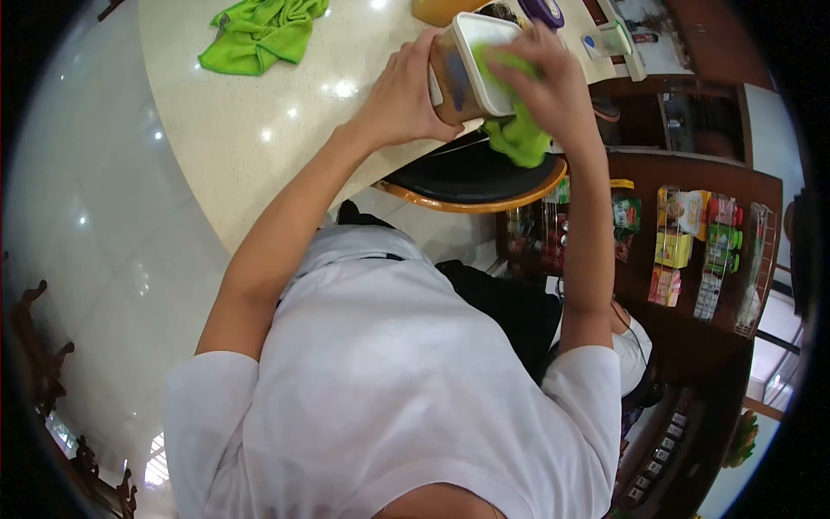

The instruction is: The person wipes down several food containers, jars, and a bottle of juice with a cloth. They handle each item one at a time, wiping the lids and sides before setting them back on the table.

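My left hand (399,97) is wrapped around the side of a plastic container (453,80) with brown contents and a white lid (482,60). The container is tilted, its lid turned toward my right. My right hand (546,78) holds a bright green cloth (522,138) against the lid; part of the cloth hangs below the hand. Some of the fingers and the lid's far edge are blurred or covered. A second green cloth (264,36) lies crumpled on the pale table (285,130), to the left of my hands.
Behind the container stand a yellowish tub (439,10) and a purple-lidded jar (543,12). A round black stool seat (471,177) sits under the table edge. Racks of packets (683,238) are at the right. A person's white sleeve (635,350) shows behind my right arm.
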`<state>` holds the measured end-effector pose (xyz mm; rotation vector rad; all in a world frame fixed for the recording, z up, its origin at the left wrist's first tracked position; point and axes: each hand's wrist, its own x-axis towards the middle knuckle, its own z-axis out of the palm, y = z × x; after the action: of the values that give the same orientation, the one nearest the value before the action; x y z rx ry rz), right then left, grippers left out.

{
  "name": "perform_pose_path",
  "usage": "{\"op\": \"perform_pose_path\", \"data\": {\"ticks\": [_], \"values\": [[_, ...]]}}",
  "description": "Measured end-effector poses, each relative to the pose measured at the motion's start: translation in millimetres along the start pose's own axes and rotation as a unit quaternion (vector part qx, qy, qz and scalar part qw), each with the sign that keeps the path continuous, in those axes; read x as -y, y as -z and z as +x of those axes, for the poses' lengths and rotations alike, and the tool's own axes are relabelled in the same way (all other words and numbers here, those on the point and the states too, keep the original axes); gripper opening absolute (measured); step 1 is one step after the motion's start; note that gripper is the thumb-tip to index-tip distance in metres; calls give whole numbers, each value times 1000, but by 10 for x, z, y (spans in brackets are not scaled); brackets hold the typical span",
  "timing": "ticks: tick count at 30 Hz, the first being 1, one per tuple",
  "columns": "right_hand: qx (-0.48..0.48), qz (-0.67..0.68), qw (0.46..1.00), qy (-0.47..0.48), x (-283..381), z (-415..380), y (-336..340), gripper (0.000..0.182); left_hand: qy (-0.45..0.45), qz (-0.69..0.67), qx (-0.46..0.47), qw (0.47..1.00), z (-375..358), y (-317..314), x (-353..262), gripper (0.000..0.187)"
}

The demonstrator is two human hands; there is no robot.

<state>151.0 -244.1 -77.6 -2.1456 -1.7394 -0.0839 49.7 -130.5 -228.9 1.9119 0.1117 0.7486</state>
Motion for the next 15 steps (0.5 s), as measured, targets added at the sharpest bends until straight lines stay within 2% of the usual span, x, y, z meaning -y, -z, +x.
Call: {"op": "perform_pose_path", "data": {"ticks": [1,3,5,7,9,10,12,13,15], "values": [[-43,-2,999,15,-19,183,-106,20,-1,0,4,1000,-1,-19,6,120],[-50,145,982,-112,28,356,-172,27,-13,29,-17,999,-5,4,-11,121],[-26,115,989,-88,57,143,-79,23,-15,32,-14,999,-6,13,-4,119],[6,79,995,-67,95,-175,95,20,10,-21,-17,1000,-9,-43,57,116],[82,19,994,-70,135,-423,254,18,17,-20,-29,999,-44,-124,118,113],[83,19,994,-69,88,-405,260,18,15,-14,-47,999,-61,-170,115,113],[59,70,984,-156,-11,-319,242,17,8,-4,-63,998,-74,-204,129,113],[55,71,984,-156,-7,-331,206,17,-10,7,-76,997,-60,-209,140,114],[-9,108,991,-81,86,-296,53,16,-26,17,-91,995,-69,-211,139,114]]}}
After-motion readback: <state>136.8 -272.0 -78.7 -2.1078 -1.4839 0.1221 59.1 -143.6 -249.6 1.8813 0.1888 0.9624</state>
